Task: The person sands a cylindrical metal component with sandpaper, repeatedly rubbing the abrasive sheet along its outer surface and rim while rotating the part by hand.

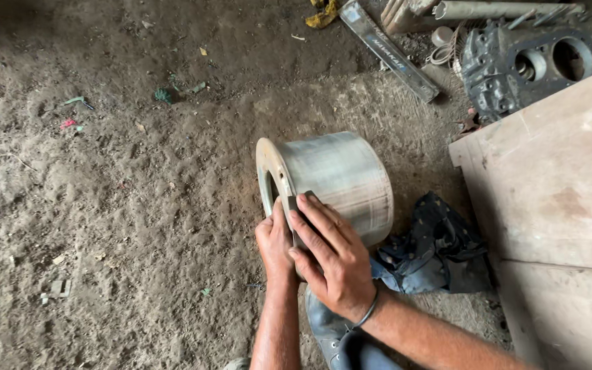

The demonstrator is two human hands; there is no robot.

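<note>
Two bare forearms enter from the lower middle of the frame, with no sleeves in sight. The right hand (334, 264) has a thin dark metal bangle (368, 312) at the wrist. The left hand (273, 243) wears nothing. Below the arms, at the bottom edge, shows a leg in worn blue jeans (337, 342) with visible seams.
</note>
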